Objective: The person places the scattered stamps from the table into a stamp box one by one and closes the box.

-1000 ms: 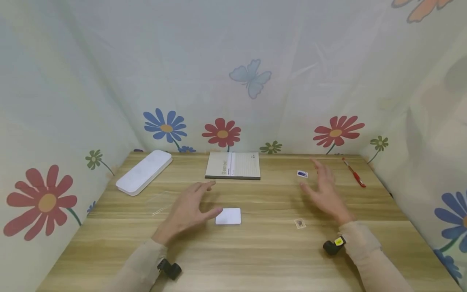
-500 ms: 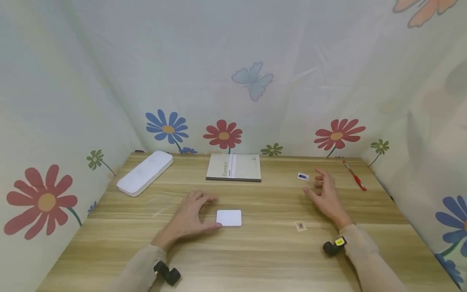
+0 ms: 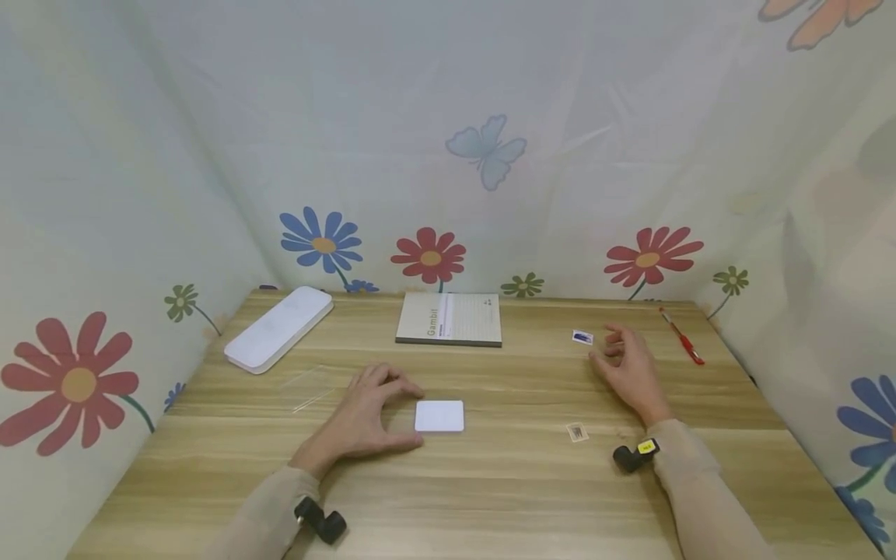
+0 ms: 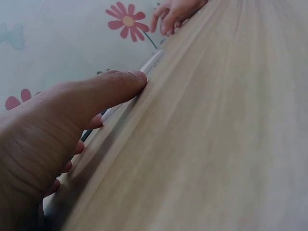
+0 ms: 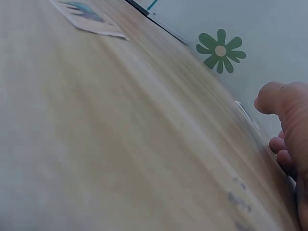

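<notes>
In the head view a small white rectangular block with rounded corners [image 3: 439, 416] lies flat on the wooden table. My left hand [image 3: 364, 424] is at its left side, thumb and index finger spread at the two left corners. From the left wrist, the thumb [image 4: 120, 86] hides part of the white block [image 4: 155, 60]; whether it touches is hard to tell. My right hand [image 3: 630, 373] holds nothing, its fingers loosely bent just right of a blue-pictured stamp [image 3: 582, 337]. Nearer me lies a beige stamp [image 3: 577, 432], seen large in the right wrist view.
A white oblong case [image 3: 280, 329] lies at the back left. Behind the white block is a notebook [image 3: 449, 319] against the curtain. A red pen [image 3: 681, 336] lies at the back right. Something clear and flat, like a plastic sheet [image 3: 308, 389], lies left of my left hand.
My left thumb has drawn back from over the white block to its near left corner, and the index finger has come down nearer. My right hand's fingers have bent and shifted slightly right.
</notes>
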Tool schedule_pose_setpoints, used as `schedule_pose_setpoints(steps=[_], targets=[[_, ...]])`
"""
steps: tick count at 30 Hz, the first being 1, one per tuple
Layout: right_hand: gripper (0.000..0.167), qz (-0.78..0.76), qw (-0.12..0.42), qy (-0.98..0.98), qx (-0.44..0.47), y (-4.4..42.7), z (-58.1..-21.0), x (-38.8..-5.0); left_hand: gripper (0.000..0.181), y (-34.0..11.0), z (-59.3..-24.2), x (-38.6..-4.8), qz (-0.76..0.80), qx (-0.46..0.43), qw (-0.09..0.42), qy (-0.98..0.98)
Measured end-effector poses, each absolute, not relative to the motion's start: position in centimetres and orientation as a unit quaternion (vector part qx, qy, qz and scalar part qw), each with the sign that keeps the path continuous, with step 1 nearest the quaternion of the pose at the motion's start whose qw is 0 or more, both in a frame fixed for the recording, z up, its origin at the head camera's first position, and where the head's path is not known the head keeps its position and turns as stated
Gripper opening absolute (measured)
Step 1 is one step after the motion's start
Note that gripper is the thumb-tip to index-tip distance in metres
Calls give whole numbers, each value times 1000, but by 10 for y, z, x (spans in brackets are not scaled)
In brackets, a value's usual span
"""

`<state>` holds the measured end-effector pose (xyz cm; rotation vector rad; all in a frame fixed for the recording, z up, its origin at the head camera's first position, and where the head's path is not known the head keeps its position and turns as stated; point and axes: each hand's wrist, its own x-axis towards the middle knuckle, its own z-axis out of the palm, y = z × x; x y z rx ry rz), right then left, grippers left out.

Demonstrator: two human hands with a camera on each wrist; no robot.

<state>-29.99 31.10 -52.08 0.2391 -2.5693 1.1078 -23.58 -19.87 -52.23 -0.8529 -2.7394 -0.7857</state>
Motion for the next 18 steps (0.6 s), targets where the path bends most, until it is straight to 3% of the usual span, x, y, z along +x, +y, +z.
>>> schedule_pose_setpoints(steps=[18], targets=[[57, 345, 154, -921, 95, 316, -518, -319, 59, -199, -523, -237, -261, -293, 88, -916]])
